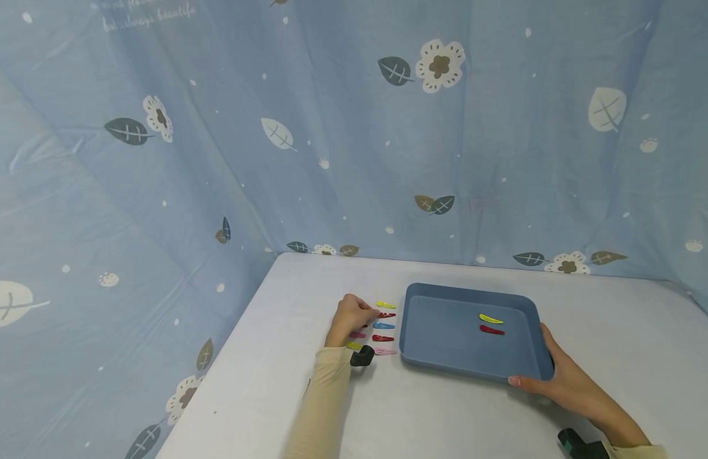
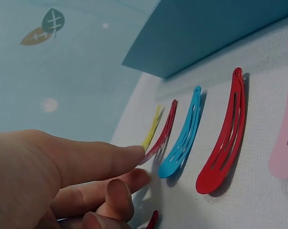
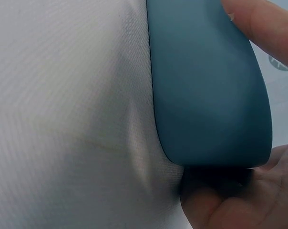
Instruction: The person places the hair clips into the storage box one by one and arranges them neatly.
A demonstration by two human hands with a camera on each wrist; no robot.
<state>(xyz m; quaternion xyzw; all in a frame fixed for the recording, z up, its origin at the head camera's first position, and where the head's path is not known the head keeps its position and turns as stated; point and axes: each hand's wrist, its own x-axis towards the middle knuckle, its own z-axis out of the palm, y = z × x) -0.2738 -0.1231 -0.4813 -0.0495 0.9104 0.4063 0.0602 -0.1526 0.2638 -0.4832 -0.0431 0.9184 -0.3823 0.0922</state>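
Observation:
My left hand (image 1: 352, 317) reaches over the left part of the table. Its thumb and forefinger pinch the wide end of a red snap hair clip (image 2: 169, 125), which lies in a column of clips. Beside that clip are a yellow clip (image 2: 153, 126), a blue clip (image 2: 183, 138), another red clip (image 2: 224, 138) and a pink clip (image 2: 286, 129). My right hand (image 1: 571, 381) grips the near right corner of a blue-grey tray (image 1: 445, 364), thumb on the near side, fingers along the right side. On the tray lie a yellow clip (image 1: 491, 319) and a dark red clip (image 1: 492, 329).
A second column, partly hidden by my left hand and wrist, shows a pink clip (image 1: 358, 335) and a yellow clip (image 1: 354, 345). White cloth (image 1: 262, 382) covers the table. A blue patterned curtain (image 1: 354, 159) hangs behind it and on the left.

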